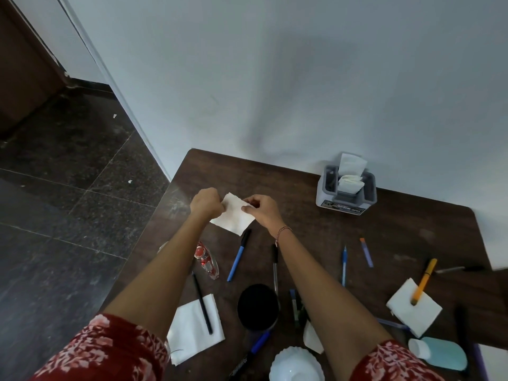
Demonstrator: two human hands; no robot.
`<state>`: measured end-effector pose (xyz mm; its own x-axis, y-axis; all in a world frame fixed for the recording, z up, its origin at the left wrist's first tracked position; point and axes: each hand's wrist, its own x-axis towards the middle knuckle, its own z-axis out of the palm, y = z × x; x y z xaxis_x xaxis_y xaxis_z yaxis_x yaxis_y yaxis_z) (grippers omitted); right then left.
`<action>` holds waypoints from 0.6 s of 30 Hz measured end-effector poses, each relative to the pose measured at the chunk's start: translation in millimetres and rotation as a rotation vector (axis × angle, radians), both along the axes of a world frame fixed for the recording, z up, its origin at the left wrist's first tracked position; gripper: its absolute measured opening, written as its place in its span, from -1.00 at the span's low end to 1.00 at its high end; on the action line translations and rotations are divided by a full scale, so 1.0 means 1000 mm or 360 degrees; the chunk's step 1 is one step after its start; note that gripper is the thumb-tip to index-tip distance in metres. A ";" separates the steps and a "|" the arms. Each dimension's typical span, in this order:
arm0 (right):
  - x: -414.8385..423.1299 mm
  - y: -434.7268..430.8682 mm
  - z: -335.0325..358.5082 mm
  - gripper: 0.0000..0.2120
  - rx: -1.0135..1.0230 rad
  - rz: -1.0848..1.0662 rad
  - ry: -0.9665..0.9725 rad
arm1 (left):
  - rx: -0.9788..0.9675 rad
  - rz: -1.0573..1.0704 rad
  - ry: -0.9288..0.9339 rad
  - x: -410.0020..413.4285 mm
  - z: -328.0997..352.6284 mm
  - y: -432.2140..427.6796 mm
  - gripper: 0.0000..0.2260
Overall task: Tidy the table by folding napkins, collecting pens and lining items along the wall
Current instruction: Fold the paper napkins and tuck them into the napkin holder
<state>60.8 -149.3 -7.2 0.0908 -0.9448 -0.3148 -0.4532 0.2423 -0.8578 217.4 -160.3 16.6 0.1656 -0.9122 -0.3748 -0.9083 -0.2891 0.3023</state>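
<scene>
Both my hands hold one white napkin [233, 217] just above the dark wooden table [398, 224]. My left hand [206, 202] pinches its left edge and my right hand [259, 209] pinches its right edge. Another napkin [189, 329] lies at the front left with a black pen [202, 303] across it. A third napkin [415, 310] lies at the right under an orange pen [424, 281]. Loose on the table are a blue pen [238, 255], a clear pen [275, 266], a second blue pen [344, 266] and a purple pen [366, 253].
A grey holder [345, 195] with folded napkins stands against the white wall. A black cup [258, 306], a white scalloped bowl [297, 365], a teal bottle [439, 353] and a clear red-patterned bottle [206, 261] sit near the front. The table's left edge drops to dark floor.
</scene>
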 end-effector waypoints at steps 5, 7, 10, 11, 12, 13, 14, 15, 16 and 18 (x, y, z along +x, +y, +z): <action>-0.025 0.012 0.010 -0.74 0.0083 -0.0291 -0.0369 | -0.0020 -0.0031 0.0101 -0.020 0.016 0.007 -0.81; -0.037 0.020 0.016 -0.66 0.0294 -0.0392 -0.0742 | -0.0023 -0.0029 0.0204 -0.029 0.025 0.011 -0.78; -0.060 0.038 0.024 -0.69 0.0556 -0.0419 -0.1222 | 0.0000 -0.0067 0.0426 -0.043 0.039 0.023 -0.87; -0.068 0.045 0.024 -0.74 0.0604 -0.0404 -0.1265 | 0.0006 -0.0072 0.0516 -0.049 0.042 0.030 -0.89; -0.075 0.053 0.023 -0.76 0.0641 -0.0393 -0.1272 | 0.0014 -0.0070 0.0603 -0.054 0.045 0.036 -0.90; -0.083 0.062 0.022 -0.76 0.0664 -0.0383 -0.1264 | 0.0039 -0.0068 0.0703 -0.060 0.046 0.044 -0.92; -0.091 0.071 0.020 -0.75 0.0682 -0.0386 -0.1257 | 0.0065 -0.0073 0.0802 -0.066 0.047 0.051 -0.88; -0.099 0.080 0.019 -0.75 0.0693 -0.0405 -0.1261 | 0.0101 -0.0069 0.0882 -0.071 0.047 0.059 -0.81; -0.106 0.089 0.018 -0.75 0.0693 -0.0444 -0.1268 | 0.0137 -0.0061 0.0943 -0.078 0.048 0.066 -0.77; -0.117 0.105 0.018 -0.79 0.0658 -0.0573 -0.1297 | 0.0200 -0.0029 0.1016 -0.088 0.044 0.077 -0.77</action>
<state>-56.6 -44.5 10.9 0.1551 -0.7880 -0.5958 0.3996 0.6016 -0.6916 129.5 -83.2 60.8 -0.1399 -0.8555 -0.4985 -0.5663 -0.3439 0.7491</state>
